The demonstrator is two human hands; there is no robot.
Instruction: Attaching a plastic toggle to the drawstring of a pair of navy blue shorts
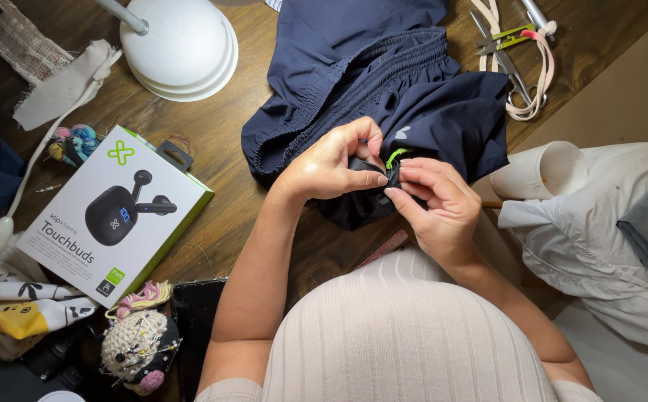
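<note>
A pair of navy blue shorts (383,82) with a gathered elastic waistband lies on the wooden table (220,141). My left hand (331,167) pinches a bunched fold of the dark fabric near its lower edge. My right hand (435,201) meets it from the right, fingertips pressed on the same fold. A small bright green tab (395,156) sticks up between the two hands. Whether a needle is held there cannot be made out.
A white lamp base (183,48) stands at the back. A white and green earbud box (112,216) lies at the left. A crocheted pincushion (138,350) full of pins sits near the front. Thread snips and scissors (514,59) lie at the back right. White cloth (599,223) is piled at right.
</note>
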